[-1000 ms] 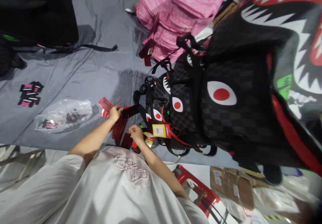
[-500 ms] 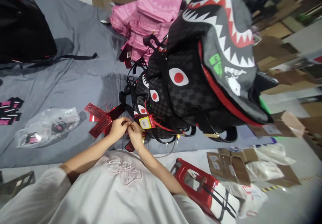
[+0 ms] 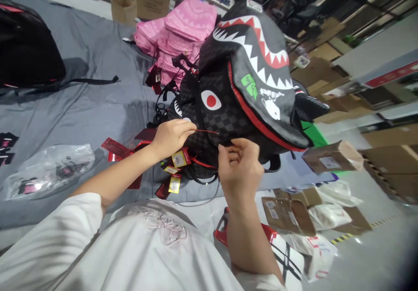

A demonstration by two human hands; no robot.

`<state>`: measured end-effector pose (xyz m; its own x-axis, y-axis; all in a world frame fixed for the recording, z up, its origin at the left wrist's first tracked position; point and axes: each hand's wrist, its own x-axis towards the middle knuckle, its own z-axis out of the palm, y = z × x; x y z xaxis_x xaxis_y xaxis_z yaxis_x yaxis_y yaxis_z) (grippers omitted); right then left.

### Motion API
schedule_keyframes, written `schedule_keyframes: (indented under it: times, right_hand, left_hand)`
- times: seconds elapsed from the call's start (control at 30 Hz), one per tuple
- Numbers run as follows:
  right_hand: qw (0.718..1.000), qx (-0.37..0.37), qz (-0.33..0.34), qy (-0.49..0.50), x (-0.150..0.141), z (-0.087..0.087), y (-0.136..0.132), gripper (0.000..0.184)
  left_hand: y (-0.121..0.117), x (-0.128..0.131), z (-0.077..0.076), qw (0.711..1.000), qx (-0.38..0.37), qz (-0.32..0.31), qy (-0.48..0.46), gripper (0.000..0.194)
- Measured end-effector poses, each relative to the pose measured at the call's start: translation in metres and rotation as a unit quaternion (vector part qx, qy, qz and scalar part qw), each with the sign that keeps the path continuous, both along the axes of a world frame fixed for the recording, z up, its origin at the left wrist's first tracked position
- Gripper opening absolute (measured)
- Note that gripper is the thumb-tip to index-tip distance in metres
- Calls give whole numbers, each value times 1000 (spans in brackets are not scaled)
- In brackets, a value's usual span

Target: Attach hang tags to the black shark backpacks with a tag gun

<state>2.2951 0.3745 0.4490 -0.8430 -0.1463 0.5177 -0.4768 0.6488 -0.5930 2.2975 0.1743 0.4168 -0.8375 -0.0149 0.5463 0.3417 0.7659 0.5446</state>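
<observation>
My left hand (image 3: 173,137) pinches a thin red tag string (image 3: 206,131), which stretches out to the right from the fingertips. My right hand (image 3: 241,167) is half curled just below the string's free end, thumb and index finger apart, with nothing visible between them. Behind both hands lies a row of black checked backpacks (image 3: 209,121) with shark teeth and red-and-white eyes. Beneath my left hand hang red tags with yellow labels (image 3: 179,159). More red tags (image 3: 116,147) are spread on the grey cloth to the left.
Pink backpacks (image 3: 183,29) are stacked behind the black ones. On the grey cloth (image 3: 98,112) sit a clear plastic bag (image 3: 58,167) and a large black bag (image 3: 29,47). Cardboard boxes (image 3: 290,214) and a red-and-white case (image 3: 284,256) are low on the right.
My hands were together by the tags; now they are raised, apart and further right. The red string has come into view from my left fingertips. The camera view has shifted.
</observation>
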Motion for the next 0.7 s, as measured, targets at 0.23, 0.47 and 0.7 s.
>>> schedule_keyframes:
  times: [0.23, 0.47, 0.7]
  right_hand:
    - [999, -47, 2, -5, 11, -24, 14, 31]
    - [999, 30, 8, 24, 2, -17, 18, 29]
    - [989, 98, -86, 71, 4, 3, 27, 24]
  left_hand:
    - [4, -14, 14, 997, -72, -37, -21, 17]
    - [18, -14, 33, 990, -103, -79, -52, 17]
    - [22, -18, 51, 940, 96, -235, -228, 14]
